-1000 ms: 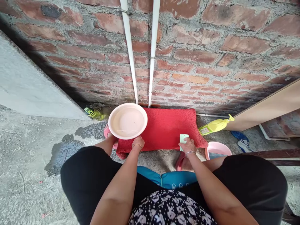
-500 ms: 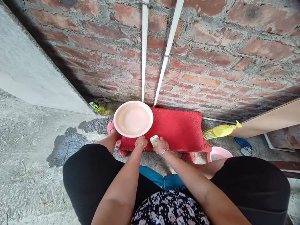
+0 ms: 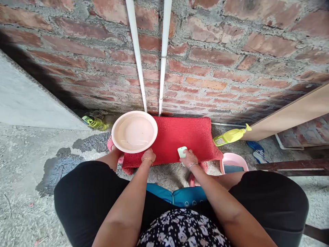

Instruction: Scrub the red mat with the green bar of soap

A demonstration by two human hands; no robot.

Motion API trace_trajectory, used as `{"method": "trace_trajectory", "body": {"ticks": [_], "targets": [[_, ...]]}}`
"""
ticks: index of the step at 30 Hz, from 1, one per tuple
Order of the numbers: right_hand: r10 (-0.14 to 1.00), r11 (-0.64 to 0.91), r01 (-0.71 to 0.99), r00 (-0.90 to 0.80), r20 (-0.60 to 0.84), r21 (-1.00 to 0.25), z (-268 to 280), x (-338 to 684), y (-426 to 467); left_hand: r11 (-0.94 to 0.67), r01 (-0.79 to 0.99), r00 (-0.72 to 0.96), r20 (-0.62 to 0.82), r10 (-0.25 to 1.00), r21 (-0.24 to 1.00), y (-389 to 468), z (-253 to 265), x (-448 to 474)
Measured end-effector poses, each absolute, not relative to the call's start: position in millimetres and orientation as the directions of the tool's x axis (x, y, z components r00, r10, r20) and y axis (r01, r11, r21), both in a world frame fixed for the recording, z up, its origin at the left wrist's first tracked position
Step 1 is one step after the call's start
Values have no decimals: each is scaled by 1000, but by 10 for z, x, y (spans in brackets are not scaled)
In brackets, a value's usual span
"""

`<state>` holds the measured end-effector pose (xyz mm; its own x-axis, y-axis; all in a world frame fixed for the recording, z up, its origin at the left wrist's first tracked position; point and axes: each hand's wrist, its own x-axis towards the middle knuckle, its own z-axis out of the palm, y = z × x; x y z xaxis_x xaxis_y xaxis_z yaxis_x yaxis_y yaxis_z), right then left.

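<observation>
A thick red cloth (image 3: 185, 133) lies over a low bench in front of me. A pale pink basin (image 3: 115, 133) with clear water stands on its left end. Next to the basin's front rim, my left hand (image 3: 149, 156) is closed at the cloth's front part; its fingertips are hidden. My right hand (image 3: 189, 158) grips a pale green block with rounded corners (image 3: 182, 151) over the cloth's front edge. Whether the block is soap or a brush, I cannot tell.
A yellow pump bottle (image 3: 228, 137) leans at the cloth's right end, above a small pink tub (image 3: 233, 159). Another yellow-green bottle (image 3: 96, 123) lies left of the basin. Blue slippers (image 3: 257, 151) are at the right. White pipes (image 3: 162, 68) run down the brick wall.
The view has shifted, moving the scene leftward. My right hand has slid to the right along the cloth with the pale green block. My left hand stays near the basin's front rim.
</observation>
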<state>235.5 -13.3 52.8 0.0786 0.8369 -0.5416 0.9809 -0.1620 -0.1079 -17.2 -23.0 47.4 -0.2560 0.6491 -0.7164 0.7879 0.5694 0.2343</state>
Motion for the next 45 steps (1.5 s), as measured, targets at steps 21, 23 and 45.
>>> {"method": "trace_trajectory", "body": {"ticks": [21,23,45], "targets": [[878,-78,968,-46,-476,-237,659,1814,398,605,791,-342,-757,557,88,-292,379,-195],[868,-18,972,-100,-487,-232,641,1653,480,590,804,-336,-764,551,72,-282,375,-151],[650,-695,718,642,-407,24,809,4268,472,649,756,-406,-718,566,84,-269,339,-33]]}}
